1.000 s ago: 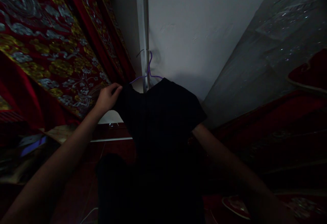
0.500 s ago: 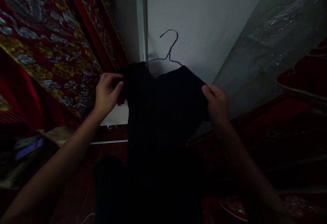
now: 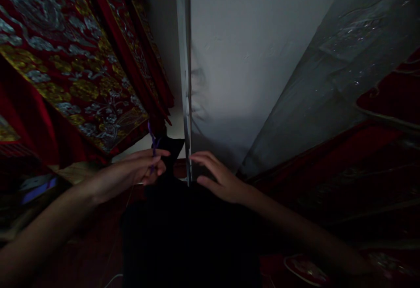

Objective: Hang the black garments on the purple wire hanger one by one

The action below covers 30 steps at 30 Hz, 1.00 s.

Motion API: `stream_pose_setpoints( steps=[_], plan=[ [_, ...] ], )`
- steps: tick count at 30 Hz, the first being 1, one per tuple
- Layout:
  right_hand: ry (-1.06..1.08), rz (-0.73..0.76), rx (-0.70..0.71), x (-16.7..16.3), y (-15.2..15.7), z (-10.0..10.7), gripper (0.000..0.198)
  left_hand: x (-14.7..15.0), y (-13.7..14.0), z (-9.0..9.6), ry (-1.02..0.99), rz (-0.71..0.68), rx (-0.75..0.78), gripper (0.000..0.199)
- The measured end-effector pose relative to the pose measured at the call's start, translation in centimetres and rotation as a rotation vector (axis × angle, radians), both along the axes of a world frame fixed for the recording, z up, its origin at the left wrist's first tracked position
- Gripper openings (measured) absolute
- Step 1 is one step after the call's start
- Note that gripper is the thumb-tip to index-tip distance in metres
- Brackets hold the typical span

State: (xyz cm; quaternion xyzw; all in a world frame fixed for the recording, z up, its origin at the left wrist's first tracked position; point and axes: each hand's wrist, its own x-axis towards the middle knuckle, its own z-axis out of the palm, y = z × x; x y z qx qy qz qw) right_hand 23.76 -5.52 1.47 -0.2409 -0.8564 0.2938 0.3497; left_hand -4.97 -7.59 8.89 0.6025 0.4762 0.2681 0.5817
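Observation:
My left hand [image 3: 149, 165] is closed around the neck of a purple wire clothes hanger [image 3: 152, 137], whose top stands up above the fingers. A black garment [image 3: 172, 150] hangs beside those fingers, with a pointed part spreading to the right. Lower down it merges with other dark cloth, so its outline cannot be made out. To the right, my right hand [image 3: 219, 178] has its fingers stretched and thumb apart, holding nothing. It points toward the garment without visibly gripping it.
Red cloth with gold and silver embroidery [image 3: 82, 69] hangs on the left. Ahead are a pale wall [image 3: 243, 51] and a narrow vertical edge strip [image 3: 184, 60]. Clear plastic sheeting [image 3: 341, 56] and dark red cloth [image 3: 328, 156] lie to the right.
The hanger and black garment have swung down and left, turning edge-on. My left hand has moved from the garment's shoulder to the hanger. My right hand has let go and moved inward and down.

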Motion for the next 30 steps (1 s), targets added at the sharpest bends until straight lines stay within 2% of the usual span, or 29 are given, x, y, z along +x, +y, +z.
stream_pose_setpoints(
  steps=[2, 4, 6, 9, 11, 14, 18, 20, 22, 25, 27, 30],
  plan=[
    [0.069, -0.200, 0.026, 0.2, 2.5, -1.1, 0.054, -1.1, -1.2, 0.8, 0.126, -0.078, -0.023, 0.048],
    [0.085, -0.327, 0.049, 0.3, 5.1, -2.1, 0.058, -1.6, -2.1, 1.8, 0.218, -0.092, 0.038, 0.044],
    [0.077, -0.289, -0.017, 0.5, 7.1, -3.0, 0.052, -1.7, -2.2, 2.5, 0.258, -0.049, 0.143, 0.039],
    [0.088, -0.134, -0.269, 1.0, 9.0, -3.3, 0.046, -2.1, -0.9, 2.7, 0.277, 0.066, 0.325, 0.038],
    [0.180, -0.132, -0.420, 1.4, 9.7, -2.6, 0.050, -2.5, 0.7, 2.3, 0.282, 0.197, 0.499, 0.033],
    [0.458, -0.251, -0.520, 1.8, 11.2, -0.3, 0.049, -2.8, 3.0, 1.7, 0.294, 0.404, 0.800, 0.033],
    [0.737, -0.404, -0.407, 2.4, 14.6, 3.4, 0.052, -2.2, 3.8, 0.8, 0.391, 0.606, 1.229, 0.034],
    [0.783, -0.435, -0.313, 2.9, 16.0, 4.6, 0.051, -1.5, 3.7, 0.0, 0.445, 0.586, 1.341, 0.029],
    [0.801, -0.456, -0.234, 3.7, 16.8, 5.2, 0.050, -0.7, 3.8, -1.3, 0.479, 0.420, 1.287, 0.033],
    [0.854, -0.512, -0.166, 5.1, 16.6, 4.5, 0.047, 0.6, 4.7, -4.0, 0.531, 0.128, 1.059, 0.056],
    [0.878, -0.560, -0.175, 6.0, 15.8, 3.4, 0.046, 1.6, 5.6, -6.0, 0.583, 0.023, 0.953, 0.068],
    [0.875, -0.632, -0.230, 7.2, 14.2, 1.3, 0.046, 3.4, 6.6, -8.9, 0.640, -0.065, 0.867, 0.074]
  ],
)
